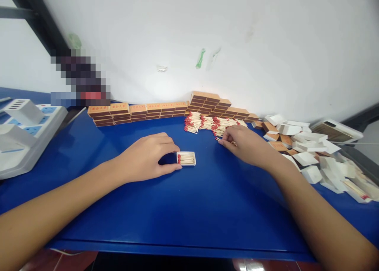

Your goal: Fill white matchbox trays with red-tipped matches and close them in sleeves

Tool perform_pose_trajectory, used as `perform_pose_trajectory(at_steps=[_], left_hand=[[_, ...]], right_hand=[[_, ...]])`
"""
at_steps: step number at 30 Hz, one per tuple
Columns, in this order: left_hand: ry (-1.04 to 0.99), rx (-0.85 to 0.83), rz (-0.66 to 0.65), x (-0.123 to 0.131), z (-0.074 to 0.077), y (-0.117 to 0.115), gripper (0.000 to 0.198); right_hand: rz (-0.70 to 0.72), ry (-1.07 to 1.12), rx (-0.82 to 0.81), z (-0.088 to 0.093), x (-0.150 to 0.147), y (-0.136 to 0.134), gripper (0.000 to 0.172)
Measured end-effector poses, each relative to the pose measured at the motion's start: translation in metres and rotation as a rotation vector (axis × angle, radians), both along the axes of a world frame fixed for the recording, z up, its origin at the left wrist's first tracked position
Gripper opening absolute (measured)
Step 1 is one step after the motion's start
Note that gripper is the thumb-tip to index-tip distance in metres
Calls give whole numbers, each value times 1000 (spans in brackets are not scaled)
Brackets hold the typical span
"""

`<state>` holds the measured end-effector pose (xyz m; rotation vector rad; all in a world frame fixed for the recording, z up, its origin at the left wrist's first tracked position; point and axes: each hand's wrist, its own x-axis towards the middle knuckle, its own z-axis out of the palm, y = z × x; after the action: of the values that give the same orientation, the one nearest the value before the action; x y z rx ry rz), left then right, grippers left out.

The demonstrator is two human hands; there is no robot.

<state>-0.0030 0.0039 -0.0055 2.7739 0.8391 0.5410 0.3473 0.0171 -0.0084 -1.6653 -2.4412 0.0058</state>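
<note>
Left hand (148, 157) pinches a tray's (189, 164) left end; right hand (244, 141) reaches into piled matches (207, 123).
The match-filled tray sits mid-surface (183, 211); the right fingers curl together, their grip too hidden to tell. Beyond, stacked matchboxes (112, 115) bear red Chinese characters, too small to read surely. Loose white trays (310, 146) crowd the right, a power strip (49, 130) the left, cut off; pixelation obscures one patch.

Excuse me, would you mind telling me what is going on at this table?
A person's left hand holds one end of a small white tray partly filled with red-tipped matches. The right hand is at the loose match pile; whether it grips any is unclear. Matchboxes stand stacked along the wall, and more white trays lie heaped on the right.
</note>
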Motion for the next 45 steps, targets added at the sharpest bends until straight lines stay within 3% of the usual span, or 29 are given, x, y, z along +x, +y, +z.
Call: perform_pose_trajectory(at_steps=[10, 14, 18, 23, 27, 32, 39, 45], left_hand=[[-5, -7, 1, 0, -2, 1, 29], [-12, 8, 5, 0, -2, 1, 29], [-28, 8, 8, 3, 0, -1, 26], [-29, 14, -3, 7, 1, -2, 24], [-21, 4, 2, 6, 0, -2, 25], [-22, -6, 2, 5, 0, -1, 23], [-39, 3, 0, 1, 0, -1, 24], [-26, 11, -5, 0, 1, -2, 24]], right_hand=[[-55, 80, -94, 2, -3, 2, 23], [27, 171, -82, 5, -16, -8, 22], [201, 244, -27, 13, -52, -31, 18], [353, 75, 136, 7, -92, -47, 13], [374, -52, 222, -2, -99, -47, 20], [360, 111, 198, 4, -80, -40, 9], [-70, 201, 142, 2, -10, 0, 12], [-97, 143, 18, -8, 8, 14, 20]])
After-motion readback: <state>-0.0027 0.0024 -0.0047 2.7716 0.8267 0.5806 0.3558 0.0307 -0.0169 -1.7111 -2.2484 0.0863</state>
